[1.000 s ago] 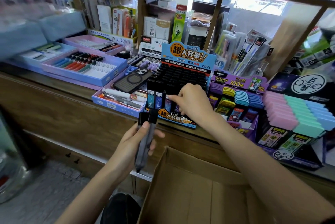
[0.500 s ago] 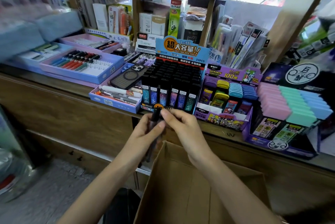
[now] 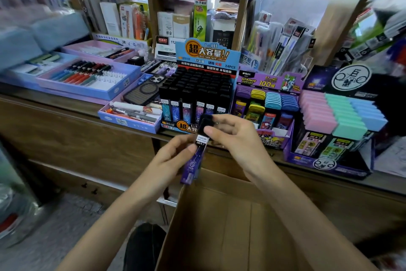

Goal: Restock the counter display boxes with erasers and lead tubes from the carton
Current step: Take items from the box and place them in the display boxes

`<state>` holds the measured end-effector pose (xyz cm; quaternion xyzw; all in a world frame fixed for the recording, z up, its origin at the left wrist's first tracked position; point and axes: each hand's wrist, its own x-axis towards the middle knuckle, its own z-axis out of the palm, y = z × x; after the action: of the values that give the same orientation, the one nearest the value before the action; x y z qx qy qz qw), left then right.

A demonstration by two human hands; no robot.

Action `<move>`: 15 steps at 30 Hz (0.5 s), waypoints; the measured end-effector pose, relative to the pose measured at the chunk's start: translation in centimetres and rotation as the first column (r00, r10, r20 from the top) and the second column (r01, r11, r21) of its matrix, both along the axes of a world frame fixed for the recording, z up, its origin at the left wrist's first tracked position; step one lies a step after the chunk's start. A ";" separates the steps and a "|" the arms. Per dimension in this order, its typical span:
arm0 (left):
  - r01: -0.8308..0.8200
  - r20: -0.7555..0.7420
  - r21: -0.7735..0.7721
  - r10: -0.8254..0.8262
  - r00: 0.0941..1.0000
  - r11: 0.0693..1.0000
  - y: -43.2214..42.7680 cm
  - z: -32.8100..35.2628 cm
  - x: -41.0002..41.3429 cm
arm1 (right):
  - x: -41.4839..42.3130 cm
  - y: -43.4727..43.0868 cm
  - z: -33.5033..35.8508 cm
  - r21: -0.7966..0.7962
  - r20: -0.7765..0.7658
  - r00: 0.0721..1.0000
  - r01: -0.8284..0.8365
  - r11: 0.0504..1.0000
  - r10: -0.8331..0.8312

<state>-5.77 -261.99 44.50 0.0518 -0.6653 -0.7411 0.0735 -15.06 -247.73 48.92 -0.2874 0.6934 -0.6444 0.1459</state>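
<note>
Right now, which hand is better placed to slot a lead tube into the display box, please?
The right hand: it pinches the lead tube by its cap, nearest the display box; the left hand grips lower.

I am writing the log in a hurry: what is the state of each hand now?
Left hand: grips the purple lead tube low down.
Right hand: pinches the black cap of that tube.

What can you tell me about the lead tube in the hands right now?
The lead tube is a slim purple plastic-looking case with a black cap and a white 2B/0.7 label. It tilts cap-up above the carton. The left hand holds its body; the right hand pinches the cap.
</note>
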 end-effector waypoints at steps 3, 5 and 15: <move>0.052 -0.012 -0.059 -0.053 0.999 0.997 0.2 0.1 -0.1 | -0.3 0.4 -0.7 -0.008 0.066 0.998 0.009 1.000 -0.009; -0.003 -0.032 -0.101 0.000 0.999 0.995 0.6 0.1 -0.3 | 0.0 0.3 -1.4 -0.013 0.124 0.991 0.053 0.999 -0.051; -0.177 -0.073 -0.146 0.168 0.983 0.973 0.3 -1.1 -0.8 | -0.6 0.3 -2.1 -0.007 0.108 0.989 0.101 0.995 -0.099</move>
<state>-6.55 -261.71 43.44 0.0815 -0.7103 -0.6802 0.1615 -15.64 -247.43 46.82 -0.2179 0.6941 -0.6697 0.1489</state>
